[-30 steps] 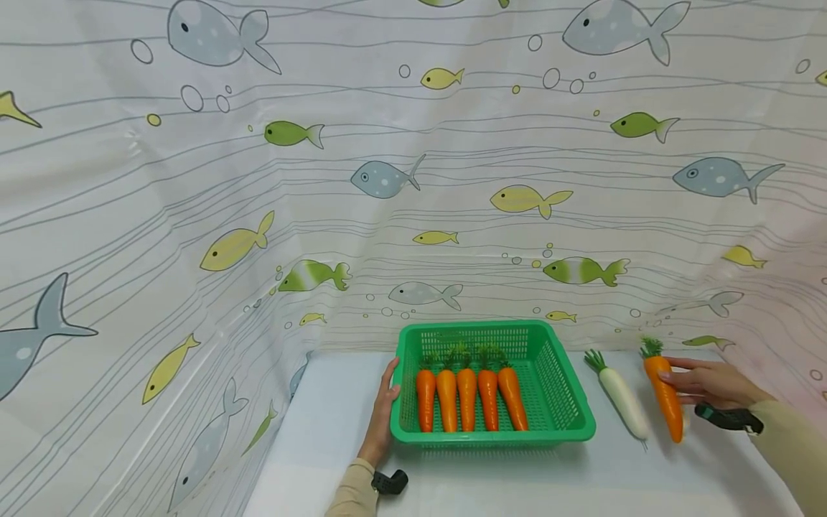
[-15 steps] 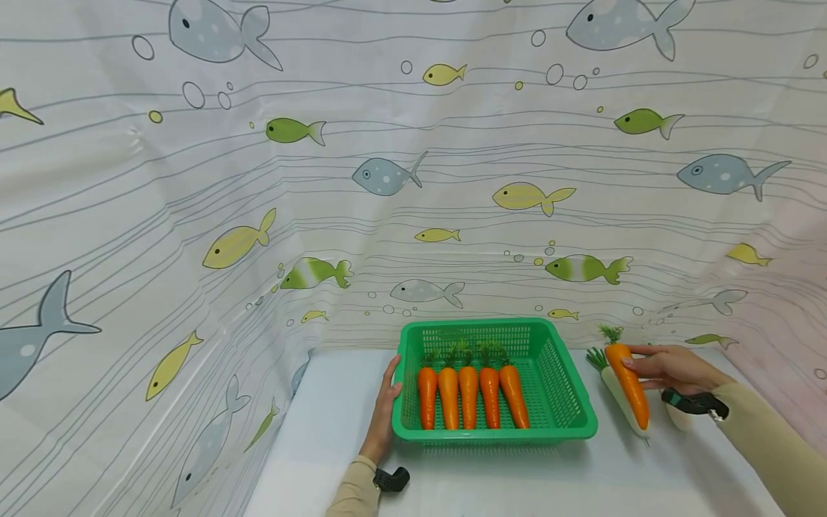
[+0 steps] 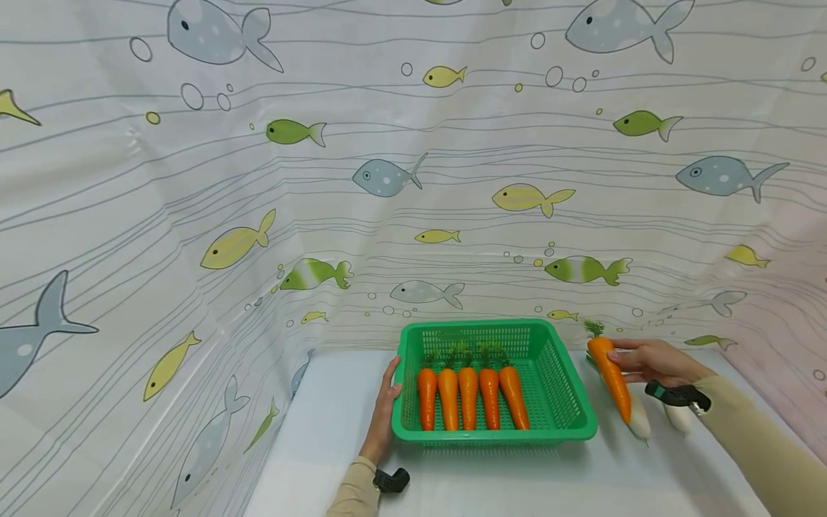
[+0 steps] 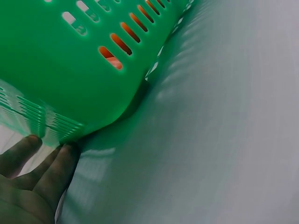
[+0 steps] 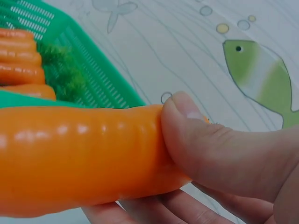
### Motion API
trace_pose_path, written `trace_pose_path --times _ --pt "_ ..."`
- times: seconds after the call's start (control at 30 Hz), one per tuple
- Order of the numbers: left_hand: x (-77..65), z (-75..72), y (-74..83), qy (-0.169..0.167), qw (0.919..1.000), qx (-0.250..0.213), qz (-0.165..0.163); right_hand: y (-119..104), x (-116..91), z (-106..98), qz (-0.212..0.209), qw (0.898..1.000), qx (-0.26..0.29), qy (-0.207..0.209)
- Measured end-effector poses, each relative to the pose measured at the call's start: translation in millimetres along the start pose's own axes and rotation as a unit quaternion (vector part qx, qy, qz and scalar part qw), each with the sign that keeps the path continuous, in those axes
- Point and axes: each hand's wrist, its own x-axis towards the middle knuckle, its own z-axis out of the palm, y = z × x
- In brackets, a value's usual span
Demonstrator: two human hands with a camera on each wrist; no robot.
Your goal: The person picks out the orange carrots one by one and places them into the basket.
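Observation:
My right hand [image 3: 659,362] holds an orange carrot [image 3: 610,375] with a green leafy top, right of the green basket [image 3: 494,436]. The right wrist view shows the thumb [image 5: 201,144] pressed on the carrot near its top end, with fingers beneath. Below this carrot lies a white radish [image 3: 639,422], largely covered by it. In the basket, several carrots [image 3: 468,398] lie side by side, tops toward the back. My left hand [image 3: 382,413] rests against the basket's left side; the left wrist view shows its extended fingers [image 4: 58,172] touching the wall low down.
Another white vegetable [image 3: 678,418] shows partly beneath my right wrist. The basket's right part shows its bare mesh floor [image 3: 549,398]. A fish-patterned curtain [image 3: 452,179] hangs behind the white table [image 3: 491,481].
My right hand has carried the carrot leftward, from right of the radish to over it, nearer the basket. The left hand and basket have stayed in place.

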Motion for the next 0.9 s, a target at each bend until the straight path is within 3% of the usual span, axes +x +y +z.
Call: trace_pose_path --times 0.3,0.6,0.9 --pt "0.9 0.1 -1.4 0.001 1.0000 0.001 0.004 -13 7 18 -0.020 0.999 0.035 -0.035" --pt "0.1 0.1 -2.3 0.001 1.0000 -0.005 0.003 -25 20 36 -0.033 0.998 -0.010 -0.044" --pt "0.1 0.6 -2.3 0.001 1.0000 0.000 0.005 -32 29 51 -0.049 0.996 0.007 -0.074"
